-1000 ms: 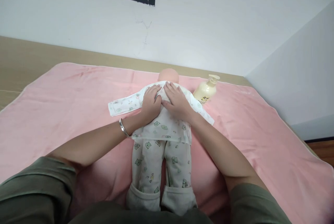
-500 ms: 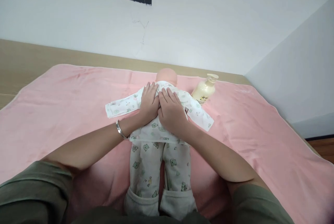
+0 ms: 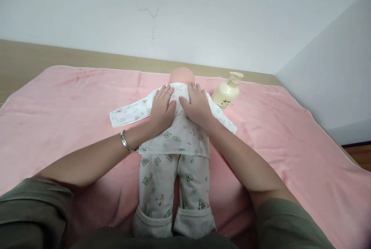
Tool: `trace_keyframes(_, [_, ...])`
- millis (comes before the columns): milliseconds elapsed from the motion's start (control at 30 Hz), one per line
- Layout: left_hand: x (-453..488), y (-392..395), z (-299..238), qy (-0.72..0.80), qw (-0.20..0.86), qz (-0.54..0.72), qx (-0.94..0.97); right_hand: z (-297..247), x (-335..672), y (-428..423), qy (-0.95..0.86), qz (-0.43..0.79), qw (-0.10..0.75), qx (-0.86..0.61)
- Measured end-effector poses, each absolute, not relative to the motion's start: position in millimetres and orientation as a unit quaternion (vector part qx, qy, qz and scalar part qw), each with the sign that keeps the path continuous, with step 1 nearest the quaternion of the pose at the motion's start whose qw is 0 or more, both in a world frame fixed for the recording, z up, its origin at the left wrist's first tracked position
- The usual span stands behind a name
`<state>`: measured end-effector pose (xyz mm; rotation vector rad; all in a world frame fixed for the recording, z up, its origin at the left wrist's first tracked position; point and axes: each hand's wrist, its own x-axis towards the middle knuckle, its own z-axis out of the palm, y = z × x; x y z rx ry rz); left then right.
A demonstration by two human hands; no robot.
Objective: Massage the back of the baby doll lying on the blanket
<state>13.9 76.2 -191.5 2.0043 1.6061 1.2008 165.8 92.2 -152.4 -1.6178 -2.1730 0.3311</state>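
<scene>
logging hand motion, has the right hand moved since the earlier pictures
Yes, rightward across the white shirt: the right hand now lies nearer the pump bottle, which has stayed put.

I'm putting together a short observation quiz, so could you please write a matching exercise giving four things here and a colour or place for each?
1. left hand
2. pump bottle
3. bracelet
4. cloth

A. pink, spread under the doll
B. silver
C. resting on the patterned shirt
D. pale yellow

Pairs: 1-C, 2-D, 3-B, 4-A
</scene>
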Motion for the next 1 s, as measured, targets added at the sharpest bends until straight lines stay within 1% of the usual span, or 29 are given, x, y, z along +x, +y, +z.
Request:
trace_keyframes(200, [16.6, 72.9, -182.0, 0.616, 0.169, 0.409, 0.652, -152.3, 166.3, 91.9, -0.760, 0.097, 0.182, -0.616])
trace_keyframes(300, [13.4, 79.5, -179.6, 0.625, 0.172, 0.410, 0.642, -151.6, 157.5, 70.9, -0.762, 0.052, 0.179, -0.620])
trace_keyframes(433, [6.0, 93.1, -175.1, 0.606, 0.187, 0.383, 0.671, -150.4, 147.8, 41.6, -0.794, -0.016, 0.165, -0.585])
trace_keyframes(533, [4.9, 93.7, -168.4, 0.597, 0.182, 0.361, 0.693, -146.6, 149.0, 37.4, -0.798, -0.008, 0.137, -0.586])
trace_keyframes(600, [8.4, 87.0, -164.2, 0.598, 0.155, 0.337, 0.710, -143.4, 153.9, 46.1, -0.800, 0.014, 0.129, -0.586])
trace_keyframes(700, [17.0, 72.7, -162.4, 0.592, 0.113, 0.317, 0.733, -140.5, 162.9, 69.3, -0.801, 0.052, 0.127, -0.582])
trace_keyframes(800, [22.2, 65.3, -165.9, 0.573, 0.107, 0.312, 0.750, -141.4, 166.3, 85.5, -0.792, 0.057, 0.134, -0.593])
trace_keyframes(900, [18.6, 72.5, -167.9, 0.583, 0.134, 0.309, 0.739, -144.8, 161.2, 77.4, -0.791, 0.024, 0.138, -0.596])
trace_keyframes(1000, [10.7, 85.9, -165.6, 0.595, 0.155, 0.311, 0.724, -148.8, 153.2, 54.0, -0.807, -0.048, 0.148, -0.570])
